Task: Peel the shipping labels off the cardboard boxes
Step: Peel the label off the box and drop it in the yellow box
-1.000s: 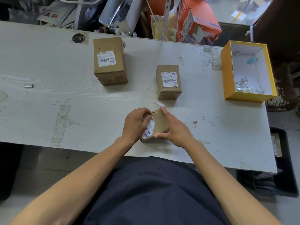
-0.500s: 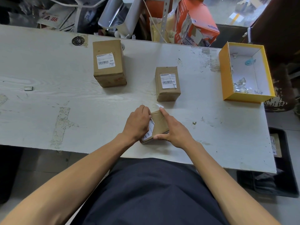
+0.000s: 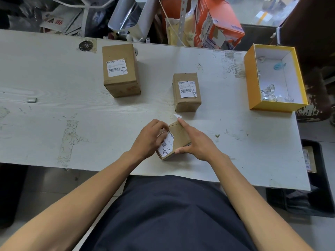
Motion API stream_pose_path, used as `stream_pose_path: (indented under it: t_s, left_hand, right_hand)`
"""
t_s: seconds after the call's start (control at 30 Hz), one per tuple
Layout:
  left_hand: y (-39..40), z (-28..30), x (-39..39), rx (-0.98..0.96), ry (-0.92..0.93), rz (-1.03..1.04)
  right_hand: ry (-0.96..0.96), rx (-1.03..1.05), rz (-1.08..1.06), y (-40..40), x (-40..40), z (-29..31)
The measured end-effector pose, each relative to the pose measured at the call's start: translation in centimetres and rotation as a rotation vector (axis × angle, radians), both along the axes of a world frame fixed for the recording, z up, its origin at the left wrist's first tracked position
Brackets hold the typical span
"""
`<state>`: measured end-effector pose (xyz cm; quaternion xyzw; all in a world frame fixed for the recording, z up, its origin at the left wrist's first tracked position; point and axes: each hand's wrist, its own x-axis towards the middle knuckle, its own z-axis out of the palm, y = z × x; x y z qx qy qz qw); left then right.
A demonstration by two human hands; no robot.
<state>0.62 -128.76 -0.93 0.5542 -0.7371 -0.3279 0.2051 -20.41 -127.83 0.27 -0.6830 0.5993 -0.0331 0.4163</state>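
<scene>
A small cardboard box [image 3: 178, 136] lies tilted near the table's front edge, with a white shipping label [image 3: 166, 147] on its left face. My left hand [image 3: 150, 137] has curled fingers on the label's upper part. My right hand [image 3: 196, 142] grips the box from the right, index finger along the top edge and thumb at the front. A small white scrap [image 3: 177, 116] sticks up at my right fingertip. Two more labelled boxes stand behind: a large box [image 3: 120, 69] at back left and a medium box [image 3: 186, 92] in the centre, its label's right edge lifted.
A yellow open box [image 3: 252, 78] with white paper scraps inside sits at the right of the white table [image 3: 54, 105]. A small metal piece [image 3: 31, 100] lies far left. Clutter and an orange carton [image 3: 217, 20] crowd behind the table. A black bin [image 3: 315, 178] stands on the floor at the right.
My left hand's fingers have slid over the top of the label. The box stays held in the same place by my right hand.
</scene>
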Motion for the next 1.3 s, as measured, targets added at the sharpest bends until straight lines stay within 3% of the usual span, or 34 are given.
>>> stream_pose_path:
  t_s: [0.5, 0.7, 0.93, 1.1, 1.3]
  left_hand:
    - [1.1, -0.7, -2.5, 0.001, 0.01, 0.165]
    - [1.5, -0.7, -2.8, -0.007, 0.017, 0.193]
    - [1.0, -0.8, -4.0, -0.033, 0.057, 0.372]
    - [1.1, -0.9, -4.3, -0.055, 0.042, 0.313]
    - [-0.7, -0.3, -2.0, 0.036, 0.112, 0.087]
  right_hand:
    - [-0.089, -0.099, 0.0, 0.6, -1.2, -0.3]
    - [-0.106, -0.216, 0.0, 1.4, -0.8, -0.2]
    - [-0.047, -0.368, -0.087, 1.9, -0.9, 0.3]
    - [0.003, -0.305, -0.145, 1.6, -1.0, 0.1]
    - [0.019, -0.234, -0.133, 1.6, -1.2, 0.0]
